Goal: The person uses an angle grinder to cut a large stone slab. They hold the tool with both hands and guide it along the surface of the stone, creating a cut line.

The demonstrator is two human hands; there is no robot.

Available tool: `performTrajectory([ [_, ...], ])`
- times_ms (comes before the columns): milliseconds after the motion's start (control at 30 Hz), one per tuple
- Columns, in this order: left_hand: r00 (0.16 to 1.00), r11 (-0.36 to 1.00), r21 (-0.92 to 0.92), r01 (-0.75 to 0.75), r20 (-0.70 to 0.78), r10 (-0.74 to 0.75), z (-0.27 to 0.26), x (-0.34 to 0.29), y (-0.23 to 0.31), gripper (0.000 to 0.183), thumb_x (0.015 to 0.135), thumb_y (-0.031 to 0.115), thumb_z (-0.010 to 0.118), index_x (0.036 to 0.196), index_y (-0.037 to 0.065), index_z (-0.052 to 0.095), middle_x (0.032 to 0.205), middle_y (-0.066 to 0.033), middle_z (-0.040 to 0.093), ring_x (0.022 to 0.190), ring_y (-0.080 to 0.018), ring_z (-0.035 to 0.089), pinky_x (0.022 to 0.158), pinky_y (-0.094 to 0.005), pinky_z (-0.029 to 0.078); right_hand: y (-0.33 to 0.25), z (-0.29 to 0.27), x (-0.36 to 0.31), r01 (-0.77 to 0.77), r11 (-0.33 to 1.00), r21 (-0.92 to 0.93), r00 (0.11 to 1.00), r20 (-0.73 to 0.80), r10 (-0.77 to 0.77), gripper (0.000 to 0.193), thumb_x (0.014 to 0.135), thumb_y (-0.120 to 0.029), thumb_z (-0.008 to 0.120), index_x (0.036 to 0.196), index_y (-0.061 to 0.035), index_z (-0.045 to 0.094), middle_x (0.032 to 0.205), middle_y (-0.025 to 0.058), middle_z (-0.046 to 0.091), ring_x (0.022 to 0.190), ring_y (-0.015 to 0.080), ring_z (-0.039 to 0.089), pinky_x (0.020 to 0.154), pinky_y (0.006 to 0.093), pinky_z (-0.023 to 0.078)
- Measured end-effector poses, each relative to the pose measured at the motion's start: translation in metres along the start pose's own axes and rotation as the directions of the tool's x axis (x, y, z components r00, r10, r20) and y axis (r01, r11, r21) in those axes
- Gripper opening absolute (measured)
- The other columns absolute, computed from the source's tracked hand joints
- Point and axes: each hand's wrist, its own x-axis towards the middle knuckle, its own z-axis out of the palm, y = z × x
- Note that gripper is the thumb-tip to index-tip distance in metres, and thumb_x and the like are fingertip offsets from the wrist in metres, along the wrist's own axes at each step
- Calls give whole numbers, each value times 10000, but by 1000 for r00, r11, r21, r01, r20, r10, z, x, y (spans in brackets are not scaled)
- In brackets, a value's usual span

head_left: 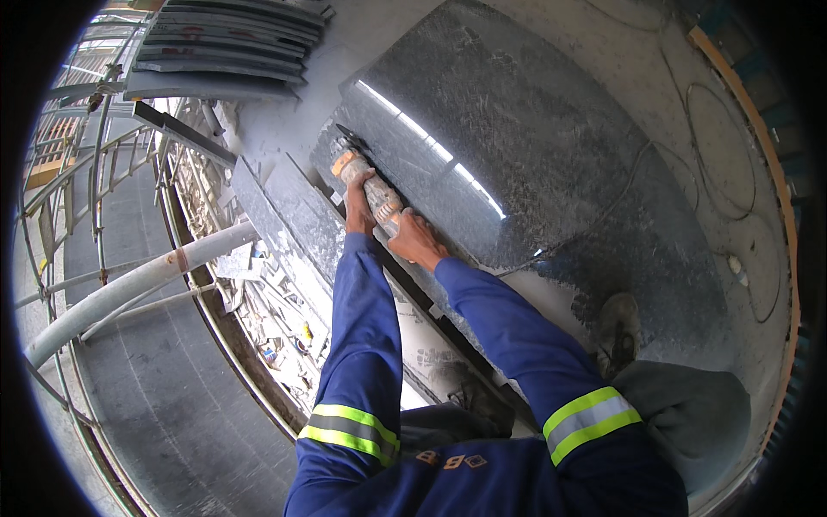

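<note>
An angle grinder (376, 191), dusty with orange parts, lies across the edge of a dark polished slab (517, 146). My left hand (359, 205) is closed around its front part, near the orange head. Farther back, my right hand (416, 239) grips the rear of the body. The grinder's head points away from me, next to the slab's left edge, and pale dust lies around it. The dark guard or disc at its tip is small, so I cannot make out its contact with the slab.
A stack of dark slabs (228, 43) stands at the far left. White rubble (267, 319) fills a gap on the left, beside a thick grey pipe (172, 265) and metal railings. A cable (616, 207) crosses the slab. My shoe (618, 332) is close to the slab.
</note>
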Motion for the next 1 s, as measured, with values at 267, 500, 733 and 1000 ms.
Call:
performTrajectory([
  [267, 1000, 1000, 8, 8, -7, -8, 10, -3, 7, 236, 791, 210, 674, 940, 71, 558, 702, -86, 601, 540, -255, 621, 530, -418, 571, -10, -8, -5, -2, 1000, 24, 1000, -22, 3, 620, 803, -117, 620, 1357, 93, 436, 1306, 312, 566, 1251, 436, 545, 1049, 493, 447],
  [500, 1000, 1000, -29, -4, -17, 4, 7, -8, -3, 234, 792, 204, 674, 943, 66, 560, 710, -87, 607, 547, -257, 626, 529, -410, 571, 2, -6, -8, 12, 1000, -16, 1000, 6, -12, 623, 817, -132, 623, 1364, 97, 432, 1276, 312, 587, 1239, 433, 560, 1055, 487, 442],
  [733, 999, 999, -15, -47, -18, 47, 7, -13, -10, 261, 791, 232, 685, 956, 65, 572, 717, -82, 606, 539, -248, 612, 533, -396, 561, 11, -1, -5, 20, 995, -94, 999, -37, -23, 636, 829, -130, 620, 1379, 105, 407, 1293, 315, 575, 1226, 441, 566, 1057, 504, 435],
  [1000, 998, 999, 24, -46, -40, 47, 12, -13, -8, 243, 795, 222, 671, 958, 71, 572, 717, -82, 613, 555, -252, 619, 542, -400, 557, 24, 13, 7, 103, 991, -83, 982, -150, -115, 533, 788, -113, 635, 1256, 91, 481, 1149, 335, 632, 1077, 444, 650, 956, 479, 515],
])
